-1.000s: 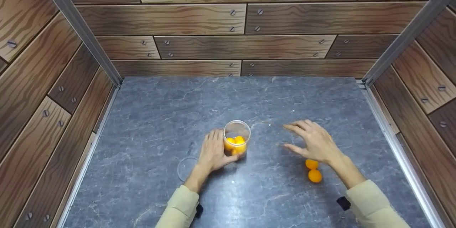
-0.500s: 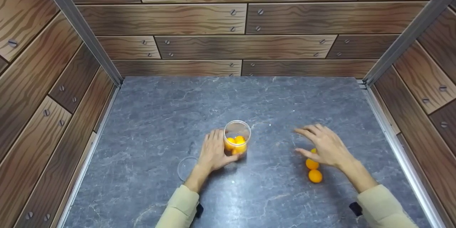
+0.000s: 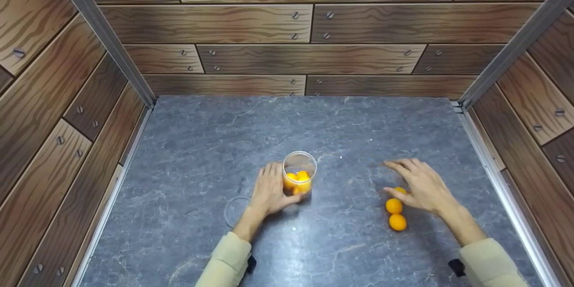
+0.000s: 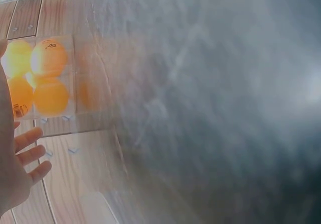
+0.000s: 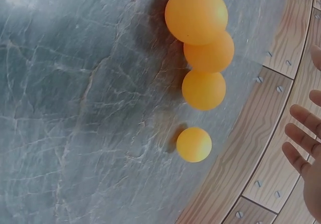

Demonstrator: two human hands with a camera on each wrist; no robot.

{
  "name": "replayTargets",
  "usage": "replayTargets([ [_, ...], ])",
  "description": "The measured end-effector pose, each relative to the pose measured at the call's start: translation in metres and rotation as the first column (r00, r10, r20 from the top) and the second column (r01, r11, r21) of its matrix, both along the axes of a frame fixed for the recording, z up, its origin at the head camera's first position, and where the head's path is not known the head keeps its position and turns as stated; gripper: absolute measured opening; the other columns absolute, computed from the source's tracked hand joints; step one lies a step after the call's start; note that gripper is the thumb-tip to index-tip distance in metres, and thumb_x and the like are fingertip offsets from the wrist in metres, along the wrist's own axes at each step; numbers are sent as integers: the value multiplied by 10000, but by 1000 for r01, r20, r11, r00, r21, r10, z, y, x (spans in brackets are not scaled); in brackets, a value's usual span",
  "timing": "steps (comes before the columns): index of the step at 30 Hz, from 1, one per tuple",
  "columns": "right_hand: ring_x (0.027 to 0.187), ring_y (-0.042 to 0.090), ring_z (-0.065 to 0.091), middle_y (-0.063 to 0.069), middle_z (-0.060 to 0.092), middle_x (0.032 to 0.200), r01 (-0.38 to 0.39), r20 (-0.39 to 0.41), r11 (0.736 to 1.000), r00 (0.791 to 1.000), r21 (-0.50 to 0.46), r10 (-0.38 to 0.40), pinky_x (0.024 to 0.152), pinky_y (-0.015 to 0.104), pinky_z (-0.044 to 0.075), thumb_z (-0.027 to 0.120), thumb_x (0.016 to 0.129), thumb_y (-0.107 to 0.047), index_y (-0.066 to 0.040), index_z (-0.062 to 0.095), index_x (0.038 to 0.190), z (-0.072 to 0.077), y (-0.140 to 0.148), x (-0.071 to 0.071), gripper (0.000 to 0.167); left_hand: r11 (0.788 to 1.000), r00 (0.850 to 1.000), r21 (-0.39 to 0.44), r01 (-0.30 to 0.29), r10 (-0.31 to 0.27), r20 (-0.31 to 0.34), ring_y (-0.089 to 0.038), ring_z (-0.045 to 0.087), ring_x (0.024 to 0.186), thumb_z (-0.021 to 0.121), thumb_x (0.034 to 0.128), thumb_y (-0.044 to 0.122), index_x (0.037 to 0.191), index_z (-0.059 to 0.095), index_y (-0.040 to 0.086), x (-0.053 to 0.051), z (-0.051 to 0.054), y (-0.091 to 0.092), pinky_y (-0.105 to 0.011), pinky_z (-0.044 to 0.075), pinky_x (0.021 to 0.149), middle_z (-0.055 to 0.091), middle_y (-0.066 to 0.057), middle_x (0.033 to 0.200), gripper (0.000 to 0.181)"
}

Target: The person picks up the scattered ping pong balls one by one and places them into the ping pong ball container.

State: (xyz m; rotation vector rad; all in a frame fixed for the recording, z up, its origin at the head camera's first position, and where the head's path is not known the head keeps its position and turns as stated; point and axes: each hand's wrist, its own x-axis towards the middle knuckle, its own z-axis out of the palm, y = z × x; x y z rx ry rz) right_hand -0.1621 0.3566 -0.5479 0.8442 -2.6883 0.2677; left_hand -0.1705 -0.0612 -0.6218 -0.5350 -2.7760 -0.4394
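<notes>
A clear round container (image 3: pixel 299 161) stands upright near the middle, with several orange balls (image 3: pixel 302 184) low inside. Its left and near sides are held by my left hand (image 3: pixel 269 190), fingers along one side and thumb in front. In the left wrist view the balls (image 4: pixel 49 58) show through the clear wall. Parted fingers and thumb, with nothing between them, mark my right hand (image 3: pixel 423 186), over and beside a row of loose orange balls (image 3: pixel 394 206). The right wrist view shows several balls (image 5: pixel 203 89) in that row, one set slightly apart; the hand in the head view covers part of it.
A clear round lid (image 3: pixel 232 211) lies flat on the grey marbled tabletop (image 3: pixel 224 134), left of the container and partly behind the left wrist. Wood-patterned walls (image 3: pixel 251 58) with metal edge strips enclose the back and both sides.
My right hand has moved to the right, away from the container, uncovering more of the row of loose balls. The left hand and the container have stayed in place.
</notes>
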Motion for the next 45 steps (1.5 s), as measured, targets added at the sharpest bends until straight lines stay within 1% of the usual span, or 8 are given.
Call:
replayTargets([
  [6,1082,332,640,141,685,1295,44,27,999,999,7,-44,874,499,506,838,861,-426,-134,624,1445,-1,6,0,687,1000,1000,13,7,-7,2,-286,582,1162,659,793,788,1384,523,10,-1,1,0,-427,484,968,648,-115,1228,986],
  [10,1118,375,635,162,675,1309,80,50,997,996,7,-80,897,523,482,829,870,-428,-121,613,1455,-4,12,-2,694,1000,1000,6,10,-10,14,-289,577,1167,645,806,798,1400,521,2,-1,1,1,-429,483,973,645,-122,1239,1001],
  [15,1188,427,617,202,657,1336,116,74,993,990,8,-116,964,582,469,815,879,-433,-102,595,1467,-10,19,-4,709,1000,1000,6,6,-6,27,-298,581,1185,673,797,795,1397,526,-1,-2,1,1,-440,489,995,645,-133,1255,1007],
  [21,1205,430,609,202,649,1351,147,78,989,986,6,-147,962,585,469,806,889,-422,-92,588,1469,-20,29,-7,702,1000,1000,7,5,-5,25,-301,583,1202,660,796,807,1398,525,-2,-1,0,1,-448,493,1001,647,-135,1266,1017],
  [26,1219,433,598,209,639,1359,185,116,983,976,-18,-181,952,582,470,788,907,-426,-93,584,1470,-26,33,-8,685,1000,999,9,5,-5,34,-308,581,1225,630,808,813,1414,511,-6,0,0,0,-452,497,1014,647,-145,1297,1026],
  [29,1227,441,590,220,632,1360,203,139,979,970,-27,-197,939,586,470,773,922,-432,-85,579,1472,-28,34,-9,679,1000,1000,7,4,-4,23,-304,579,1225,628,804,820,1412,510,3,-1,0,0,-452,497,1010,646,-140,1293,1026],
  [37,1211,434,586,218,626,1367,240,181,969,957,-54,-227,923,588,465,739,957,-438,-92,568,1484,-34,37,-14,653,1000,999,-9,-5,5,-33,-278,583,1111,639,782,825,1335,541,24,0,-1,0,-413,487,926,643,-102,1178,978],
  [45,1234,458,574,241,612,1388,262,197,962,950,-74,-243,939,621,465,733,963,-431,-95,554,1489,-42,42,-18,649,1000,1000,-15,-6,6,9,-304,589,1161,623,799,818,1404,522,-8,-1,0,1,-436,503,970,642,-128,1224,1029],
])
